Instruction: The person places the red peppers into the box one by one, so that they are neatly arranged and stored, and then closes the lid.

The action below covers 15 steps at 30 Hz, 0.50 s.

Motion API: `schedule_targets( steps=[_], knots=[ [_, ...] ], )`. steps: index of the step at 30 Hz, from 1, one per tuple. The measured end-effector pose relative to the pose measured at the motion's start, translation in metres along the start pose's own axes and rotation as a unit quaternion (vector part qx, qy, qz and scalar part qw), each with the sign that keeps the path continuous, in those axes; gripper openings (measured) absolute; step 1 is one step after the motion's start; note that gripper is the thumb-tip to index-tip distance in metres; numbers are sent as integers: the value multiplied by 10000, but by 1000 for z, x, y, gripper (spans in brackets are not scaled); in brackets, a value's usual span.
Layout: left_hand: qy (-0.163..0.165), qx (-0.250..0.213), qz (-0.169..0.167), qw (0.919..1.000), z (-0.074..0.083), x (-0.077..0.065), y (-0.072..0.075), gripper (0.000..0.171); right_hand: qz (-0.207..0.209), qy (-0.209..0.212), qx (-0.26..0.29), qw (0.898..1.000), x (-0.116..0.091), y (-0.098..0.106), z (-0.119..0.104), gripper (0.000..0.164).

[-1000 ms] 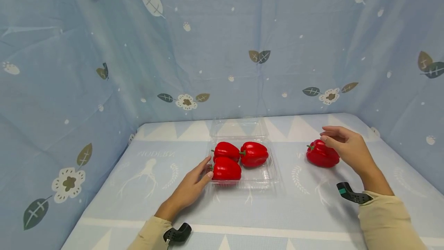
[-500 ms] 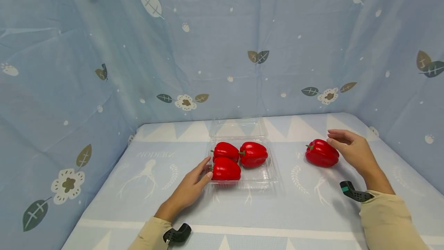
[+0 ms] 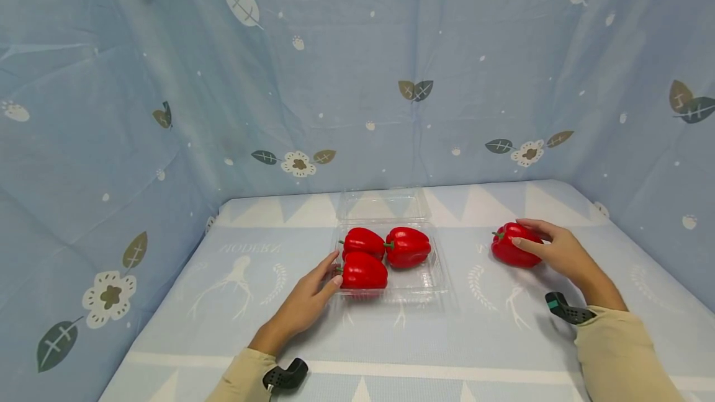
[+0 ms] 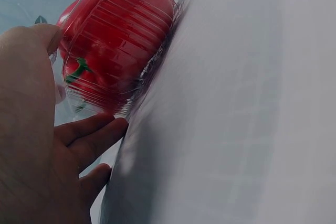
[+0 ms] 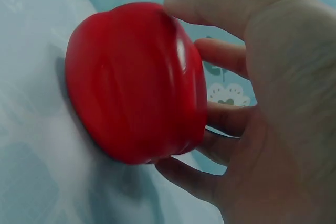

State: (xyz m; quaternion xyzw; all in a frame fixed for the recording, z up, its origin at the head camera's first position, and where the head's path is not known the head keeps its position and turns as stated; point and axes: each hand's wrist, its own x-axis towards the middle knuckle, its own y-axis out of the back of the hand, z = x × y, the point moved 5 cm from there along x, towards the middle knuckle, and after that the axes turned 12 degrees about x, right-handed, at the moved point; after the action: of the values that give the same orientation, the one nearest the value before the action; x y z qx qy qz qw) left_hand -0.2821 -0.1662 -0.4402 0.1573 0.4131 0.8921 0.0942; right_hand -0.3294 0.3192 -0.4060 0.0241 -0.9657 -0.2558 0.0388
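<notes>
In the head view, my left hand (image 3: pixel 304 299) holds the left side of a clear plastic container (image 3: pixel 410 278), thumb at the rim. The left wrist view shows the other fingertips against the outside of its ribbed wall (image 4: pixel 118 35), low down. Inside lie three red bell peppers: one at front left (image 3: pixel 364 272), one behind it (image 3: pixel 363 242), one on the right (image 3: pixel 409 247). Over on the right, my right hand (image 3: pixel 564 253) grips a fourth-side loose red bell pepper (image 3: pixel 511 252), its green stem pointing left. Thumb and fingers wrap its blunt end in the right wrist view (image 5: pixel 131 82).
The container's clear lid (image 3: pixel 384 206) lies folded back behind it. A pale blue patterned cloth (image 3: pixel 402 340) covers the table, and a blue floral curtain (image 3: pixel 346 79) rises behind and at both sides. Each wrist carries a black camera mount (image 3: pixel 566 309).
My right hand hovers over the loose pepper earlier, draws back slightly to the right, then comes down and left around it. My left hand and the container stay put.
</notes>
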Motion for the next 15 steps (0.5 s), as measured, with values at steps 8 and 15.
schedule_targets(
  steps=[8,15],
  knots=[
    [18,12,-3,10000,-1,0,0,63,-139,-49,-105,9998,2,-2,5,84],
    [11,46,6,10000,-1,0,-1,64,-239,-187,-37,9995,3,-5,10,86]
  ],
)
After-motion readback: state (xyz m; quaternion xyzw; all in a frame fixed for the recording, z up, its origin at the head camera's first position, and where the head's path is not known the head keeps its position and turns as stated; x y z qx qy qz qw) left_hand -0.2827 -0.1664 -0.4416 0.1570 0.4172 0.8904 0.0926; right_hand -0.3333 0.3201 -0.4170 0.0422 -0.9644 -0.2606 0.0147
